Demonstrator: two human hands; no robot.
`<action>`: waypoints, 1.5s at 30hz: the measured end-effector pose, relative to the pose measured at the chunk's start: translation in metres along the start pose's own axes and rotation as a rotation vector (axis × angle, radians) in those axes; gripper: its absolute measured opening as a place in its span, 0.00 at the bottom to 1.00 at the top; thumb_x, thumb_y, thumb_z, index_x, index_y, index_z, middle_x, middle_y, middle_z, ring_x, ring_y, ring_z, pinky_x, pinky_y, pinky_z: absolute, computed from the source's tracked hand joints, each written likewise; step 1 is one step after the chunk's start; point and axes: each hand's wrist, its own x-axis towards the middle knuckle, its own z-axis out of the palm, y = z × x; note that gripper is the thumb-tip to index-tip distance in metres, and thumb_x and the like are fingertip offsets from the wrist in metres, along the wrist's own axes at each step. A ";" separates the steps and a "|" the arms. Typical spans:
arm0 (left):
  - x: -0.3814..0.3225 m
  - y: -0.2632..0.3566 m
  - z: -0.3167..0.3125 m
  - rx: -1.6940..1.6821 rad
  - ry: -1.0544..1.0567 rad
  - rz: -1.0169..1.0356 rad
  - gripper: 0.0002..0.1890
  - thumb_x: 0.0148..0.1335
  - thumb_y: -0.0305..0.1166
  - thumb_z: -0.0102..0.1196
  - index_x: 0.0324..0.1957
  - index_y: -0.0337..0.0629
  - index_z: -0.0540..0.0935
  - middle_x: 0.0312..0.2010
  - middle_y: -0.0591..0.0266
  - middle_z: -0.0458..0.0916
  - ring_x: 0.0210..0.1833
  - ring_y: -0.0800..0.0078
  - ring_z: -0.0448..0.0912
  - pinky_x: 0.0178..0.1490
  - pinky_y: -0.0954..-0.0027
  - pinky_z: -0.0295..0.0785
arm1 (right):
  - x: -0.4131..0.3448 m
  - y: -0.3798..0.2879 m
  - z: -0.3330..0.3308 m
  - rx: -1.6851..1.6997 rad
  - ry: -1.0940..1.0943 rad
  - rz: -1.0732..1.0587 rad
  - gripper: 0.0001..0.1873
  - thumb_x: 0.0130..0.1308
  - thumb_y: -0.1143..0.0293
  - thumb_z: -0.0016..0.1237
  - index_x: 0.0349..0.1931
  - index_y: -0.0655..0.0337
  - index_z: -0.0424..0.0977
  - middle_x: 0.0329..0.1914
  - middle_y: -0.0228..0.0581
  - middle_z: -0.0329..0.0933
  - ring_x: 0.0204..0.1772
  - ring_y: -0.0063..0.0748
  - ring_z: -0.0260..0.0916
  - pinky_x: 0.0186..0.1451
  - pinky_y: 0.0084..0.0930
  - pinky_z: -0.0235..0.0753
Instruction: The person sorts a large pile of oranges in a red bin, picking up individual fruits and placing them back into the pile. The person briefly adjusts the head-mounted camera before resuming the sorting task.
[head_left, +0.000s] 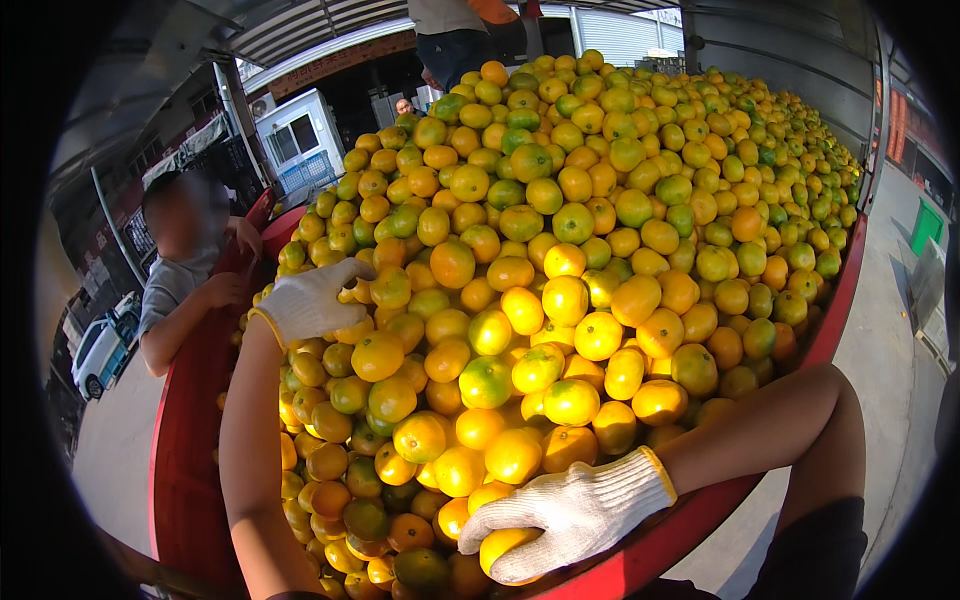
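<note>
A big heap of yellow-green mandarins (525, 225) rises in front of me. My right hand (574, 517), in a white knit work glove with a yellow cuff, curls its fingers around a yellow mandarin (506, 551) at the near edge of the heap. On the left flank of the heap is my left hand (311, 300), gloved the same way. Its fingers are apart, with the tips close beside a greenish-orange mandarin (391, 288); I see nothing held in it. Bright sunlight falls on the fruit in the middle.
Red side walls (191, 450) of the truck bed border the fruit. Beyond the left wall stands a person (176, 277), arms at its edge. Another person (450, 45) stands behind the heap. Outside are a parked car (105, 349) and a green bin (927, 225).
</note>
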 end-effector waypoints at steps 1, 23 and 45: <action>-0.008 -0.005 0.000 0.113 -0.002 -0.135 0.27 0.61 0.50 0.59 0.61 0.55 0.80 0.59 0.55 0.80 0.58 0.56 0.82 0.60 0.56 0.77 | -0.002 -0.002 -0.002 0.038 -0.059 -0.021 0.26 0.75 0.45 0.49 0.63 0.50 0.72 0.54 0.42 0.79 0.57 0.41 0.78 0.56 0.35 0.79; 0.040 0.071 0.035 0.036 0.335 0.346 0.33 0.58 0.29 0.65 0.68 0.57 0.75 0.67 0.51 0.72 0.65 0.47 0.76 0.64 0.56 0.77 | 0.007 -0.019 -0.009 0.101 -0.183 0.219 0.26 0.73 0.54 0.55 0.67 0.51 0.71 0.65 0.41 0.76 0.66 0.45 0.75 0.66 0.38 0.75; 0.012 0.058 0.044 -1.499 0.003 0.523 0.44 0.47 0.36 0.82 0.60 0.34 0.67 0.54 0.59 0.71 0.57 0.69 0.74 0.60 0.65 0.75 | 0.006 0.004 -0.048 1.128 0.632 0.088 0.22 0.77 0.51 0.50 0.59 0.57 0.70 0.48 0.44 0.78 0.42 0.38 0.80 0.41 0.39 0.84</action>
